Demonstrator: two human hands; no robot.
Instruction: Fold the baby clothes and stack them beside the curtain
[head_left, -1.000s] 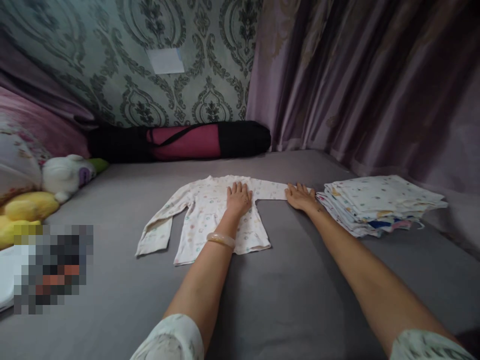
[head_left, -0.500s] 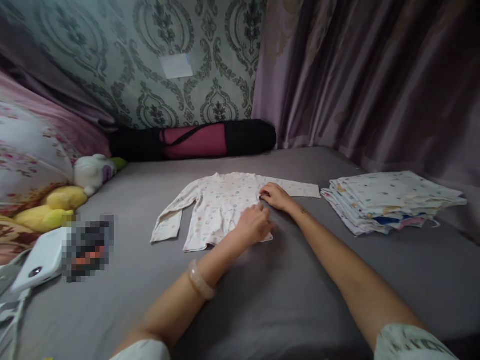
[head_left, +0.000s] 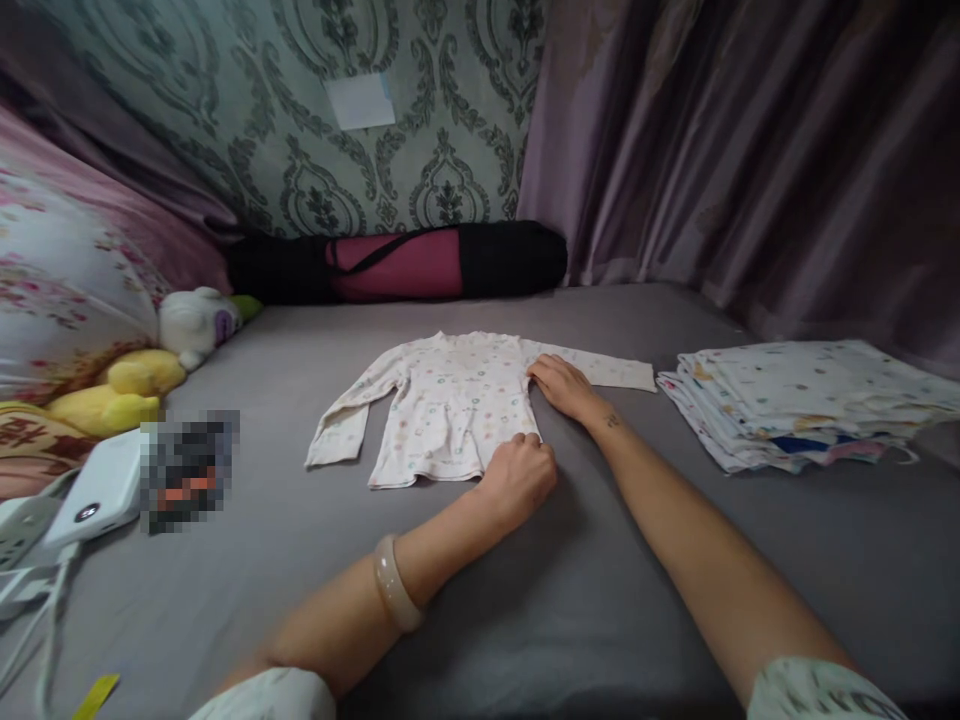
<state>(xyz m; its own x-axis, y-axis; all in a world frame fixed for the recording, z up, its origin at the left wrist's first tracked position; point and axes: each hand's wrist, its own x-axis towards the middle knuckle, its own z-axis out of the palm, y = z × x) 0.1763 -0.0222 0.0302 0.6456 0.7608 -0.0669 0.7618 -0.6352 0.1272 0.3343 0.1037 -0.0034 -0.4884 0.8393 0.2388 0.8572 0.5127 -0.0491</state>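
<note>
A small white long-sleeved shirt (head_left: 442,400) with a tiny coloured print lies spread on the grey sheet, its neck facing away from me. My left hand (head_left: 519,480), with a pale bangle on the wrist, is closed on the shirt's lower right corner; its fingertips are hidden. Higher up the same side edge, just below the right sleeve, my right hand (head_left: 562,388) has its fingers bent together on the fabric. The left sleeve angles down towards me, while the right one stretches straight out sideways.
To the right sits a stack of folded printed clothes (head_left: 802,400). A black and maroon long bag (head_left: 405,265) lies along the wall. On the left are plush toys (head_left: 199,325), a white power bank (head_left: 101,490) with cables, and a pixelated object (head_left: 191,470).
My left hand has moved slightly down and right, at the shirt's lower corner. My right hand's fingers have flattened a little at the side edge. The whole view has shifted slightly.
</note>
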